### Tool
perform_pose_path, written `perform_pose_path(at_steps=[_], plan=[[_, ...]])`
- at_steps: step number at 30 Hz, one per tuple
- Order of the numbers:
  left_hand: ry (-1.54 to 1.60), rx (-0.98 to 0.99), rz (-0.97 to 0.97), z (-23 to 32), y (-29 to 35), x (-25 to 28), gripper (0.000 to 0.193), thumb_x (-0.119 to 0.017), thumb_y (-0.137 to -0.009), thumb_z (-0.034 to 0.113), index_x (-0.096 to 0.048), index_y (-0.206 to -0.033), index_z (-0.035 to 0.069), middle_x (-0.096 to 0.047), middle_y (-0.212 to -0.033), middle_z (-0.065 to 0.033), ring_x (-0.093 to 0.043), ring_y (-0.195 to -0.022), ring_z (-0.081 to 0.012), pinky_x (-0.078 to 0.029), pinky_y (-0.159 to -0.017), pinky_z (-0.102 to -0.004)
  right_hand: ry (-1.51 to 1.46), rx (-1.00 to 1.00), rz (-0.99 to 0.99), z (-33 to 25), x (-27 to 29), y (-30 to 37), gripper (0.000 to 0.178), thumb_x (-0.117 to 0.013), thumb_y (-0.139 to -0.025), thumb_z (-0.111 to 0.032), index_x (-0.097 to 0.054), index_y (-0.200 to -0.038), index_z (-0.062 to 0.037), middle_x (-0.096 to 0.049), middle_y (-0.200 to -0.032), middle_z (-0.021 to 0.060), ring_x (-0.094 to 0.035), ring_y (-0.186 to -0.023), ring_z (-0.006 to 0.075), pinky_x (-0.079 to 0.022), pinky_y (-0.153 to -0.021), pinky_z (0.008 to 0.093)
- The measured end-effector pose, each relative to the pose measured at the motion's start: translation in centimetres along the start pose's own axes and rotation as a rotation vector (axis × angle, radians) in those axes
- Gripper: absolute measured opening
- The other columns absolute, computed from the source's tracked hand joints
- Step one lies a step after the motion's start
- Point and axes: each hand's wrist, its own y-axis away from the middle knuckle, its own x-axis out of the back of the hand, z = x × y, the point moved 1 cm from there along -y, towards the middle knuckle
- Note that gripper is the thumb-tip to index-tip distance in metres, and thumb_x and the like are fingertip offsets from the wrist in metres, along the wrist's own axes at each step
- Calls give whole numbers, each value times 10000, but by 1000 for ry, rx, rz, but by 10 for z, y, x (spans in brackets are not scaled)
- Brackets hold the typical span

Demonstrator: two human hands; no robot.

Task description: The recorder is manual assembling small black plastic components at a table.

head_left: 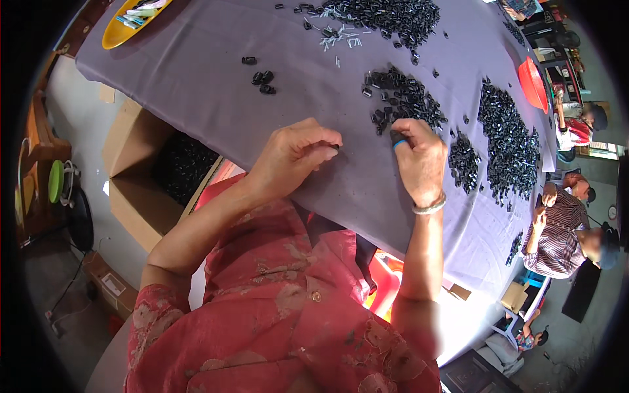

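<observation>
My left hand (295,157) hovers over the near part of the cloth, thumb and forefinger pinched. A small black piece (336,147) shows between their tips, mostly covered by the fingers. To the right, my right hand (420,160) is closed at the near side of a heap of small black plastic parts (413,95). A dark cover with a blue edge (398,140) sits at its thumb. What the right fingers hold, if anything, is hidden. A few loose black parts (263,78) lie beyond my left hand.
Larger black heaps (508,144) and short pale pins (341,38) lie on the grey tablecloth (196,85). A yellow tray (118,36) is far left, a red bowl (533,85) right. A cardboard box (134,196) of black parts stands left. Other people (557,229) sit at right.
</observation>
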Motion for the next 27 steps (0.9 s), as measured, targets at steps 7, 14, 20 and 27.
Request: perform_pose_path(at_steps=[7,14,20,27], plan=[[102,33,10,-3,0,1,137,-633,-863,9,-671,-992,39,-575,-829,-23,-557,-681,-91,-453,-618,-253,282,104,63,16,-5,-15,178,-604,-729,-14,-683,-887,-39,-631,-754,97,-618,-632,244,-493,-618,331],[64,-8,-11,-6,-1,2,125,-620,-912,27,-671,-1027,29,-578,-871,-15,-570,-752,-74,-488,-640,-222,326,73,25,10,-7,-32,169,-608,-728,-68,-701,-867,-51,-676,-796,107,-666,-713,263,-512,-655,353],[12,-37,-17,-5,-1,1,116,-636,-906,37,-673,-1016,30,-566,-855,-10,-564,-727,-67,-480,-623,-212,492,-115,-129,-3,-10,-52,162,-631,-681,-119,-708,-814,-71,-680,-726,128,-670,-694,292,-524,-666,374],[24,-42,6,-6,-2,2,102,-642,-903,39,-676,-998,31,-561,-863,-8,-560,-715,-64,-470,-607,-207,433,1,-163,8,-8,-49,130,-625,-652,-98,-672,-750,-27,-638,-646,145,-637,-596,258,-507,-607,352]])
